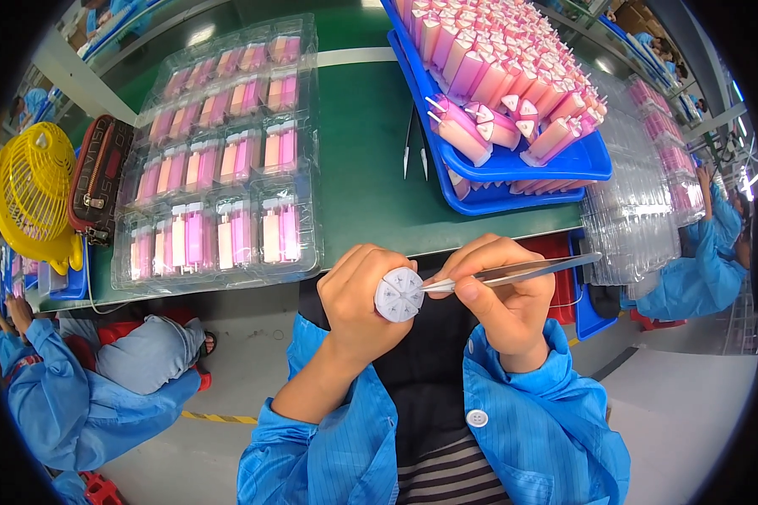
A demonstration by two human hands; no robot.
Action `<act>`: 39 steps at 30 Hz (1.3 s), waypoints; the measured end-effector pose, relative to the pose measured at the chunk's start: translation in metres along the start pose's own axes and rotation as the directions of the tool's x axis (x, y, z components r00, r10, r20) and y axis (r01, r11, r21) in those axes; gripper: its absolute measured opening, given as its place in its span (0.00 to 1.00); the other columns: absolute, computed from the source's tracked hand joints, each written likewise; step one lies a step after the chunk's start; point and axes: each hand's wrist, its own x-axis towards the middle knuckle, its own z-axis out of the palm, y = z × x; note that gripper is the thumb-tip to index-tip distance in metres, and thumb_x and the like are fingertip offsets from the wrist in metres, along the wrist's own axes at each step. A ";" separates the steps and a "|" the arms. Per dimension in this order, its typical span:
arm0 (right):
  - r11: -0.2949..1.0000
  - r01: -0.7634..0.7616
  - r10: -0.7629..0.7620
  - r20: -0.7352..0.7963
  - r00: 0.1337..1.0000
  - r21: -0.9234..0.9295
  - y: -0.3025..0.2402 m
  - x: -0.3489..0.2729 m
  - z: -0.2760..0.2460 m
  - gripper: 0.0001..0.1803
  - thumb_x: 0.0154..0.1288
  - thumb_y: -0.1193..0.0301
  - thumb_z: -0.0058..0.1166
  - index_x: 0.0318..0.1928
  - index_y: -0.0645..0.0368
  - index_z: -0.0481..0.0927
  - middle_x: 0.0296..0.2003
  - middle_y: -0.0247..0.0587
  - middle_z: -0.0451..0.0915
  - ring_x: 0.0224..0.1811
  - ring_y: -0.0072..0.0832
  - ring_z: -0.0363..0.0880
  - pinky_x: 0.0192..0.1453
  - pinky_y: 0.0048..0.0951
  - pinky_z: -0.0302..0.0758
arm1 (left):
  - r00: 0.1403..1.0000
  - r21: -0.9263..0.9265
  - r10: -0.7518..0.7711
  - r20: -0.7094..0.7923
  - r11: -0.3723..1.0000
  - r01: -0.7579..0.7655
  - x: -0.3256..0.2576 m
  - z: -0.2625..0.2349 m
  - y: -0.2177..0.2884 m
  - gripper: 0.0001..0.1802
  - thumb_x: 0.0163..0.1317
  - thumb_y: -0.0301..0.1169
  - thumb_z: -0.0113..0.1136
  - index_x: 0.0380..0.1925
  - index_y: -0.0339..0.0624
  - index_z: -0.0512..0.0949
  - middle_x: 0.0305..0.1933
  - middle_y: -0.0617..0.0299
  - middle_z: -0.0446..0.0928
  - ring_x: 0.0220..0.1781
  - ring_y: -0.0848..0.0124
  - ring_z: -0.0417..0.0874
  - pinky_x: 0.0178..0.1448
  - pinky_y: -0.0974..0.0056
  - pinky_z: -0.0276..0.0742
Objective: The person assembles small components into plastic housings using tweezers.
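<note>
My left hand (pixel 354 290) is closed around a round, pale grey-white bundle of wedge-shaped pieces (pixel 399 296), with its segmented end facing up. The rest of the bundle is hidden inside the fist. My right hand (pixel 507 301) pinches metal tweezers (pixel 535 269) between thumb and fingers. The tweezers' pointed tips are at the right edge of the bundle's end; whether they grip a small part there I cannot tell. Both hands are just off the table's front edge.
Clear blister trays (pixel 318 189) with pink and peach pieces stand at left, beside a dark pouch (pixel 101 177) and yellow fan (pixel 34 189). Stacked blue trays (pixel 594 164) hold pink wedge tubes; another pair of tweezers (pixel 408 160) lies nearby. Empty clear trays (pixel 627 219) are stacked right. Co-workers sit both sides.
</note>
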 end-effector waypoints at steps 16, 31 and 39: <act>0.999 0.049 -0.049 -0.025 0.998 0.010 0.005 -0.001 0.004 0.07 0.67 0.76 0.54 0.37 0.69 0.75 0.31 0.54 0.80 0.31 0.32 0.83 0.37 0.29 0.82 | 0.998 0.064 0.057 0.008 0.996 -0.057 -0.001 0.000 -0.001 0.13 0.35 0.20 0.69 0.24 0.39 0.76 0.23 0.59 0.76 0.24 0.59 0.78 0.26 0.61 0.71; 0.997 -0.004 0.007 0.039 0.999 -0.077 0.002 0.004 -0.004 0.04 0.59 0.79 0.62 0.35 0.66 0.81 0.32 0.43 0.82 0.34 0.25 0.81 0.38 0.22 0.75 | 0.975 -0.131 -0.184 0.127 0.971 0.201 -0.004 -0.003 0.003 0.12 0.38 0.20 0.69 0.24 0.39 0.75 0.23 0.57 0.76 0.24 0.59 0.79 0.28 0.63 0.73; 1.000 -0.009 0.013 0.189 0.982 -0.019 -0.009 0.012 -0.016 0.05 0.60 0.79 0.61 0.37 0.65 0.81 0.32 0.43 0.83 0.33 0.25 0.81 0.37 0.23 0.76 | 0.877 -0.234 -0.335 0.345 0.874 0.426 0.001 -0.011 0.007 0.12 0.40 0.19 0.68 0.25 0.37 0.75 0.23 0.57 0.78 0.25 0.65 0.83 0.31 0.66 0.75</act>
